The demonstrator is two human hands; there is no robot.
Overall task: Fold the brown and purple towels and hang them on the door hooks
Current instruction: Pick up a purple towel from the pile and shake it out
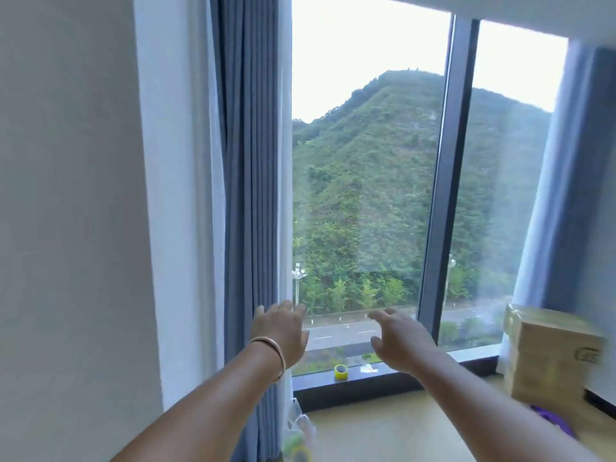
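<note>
Both my arms stretch forward toward a large window. My left hand [283, 328], with a thin bracelet on the wrist, is held up with its fingers spread and holds nothing. My right hand [400, 341] is also raised with relaxed, spread fingers and is empty. A bit of purple fabric [553, 421] shows at the lower right below a cardboard box; I cannot tell whether it is the purple towel. No brown towel, door or hooks are in view.
A blue-grey curtain [250, 195] hangs to the left of the window, another [573, 195] at the right. A yellow tape roll [340, 372] sits on the dark window sill [383, 381]. A cardboard box [550, 355] stands on a light surface [400, 428] at the right. White wall [66, 228] fills the left.
</note>
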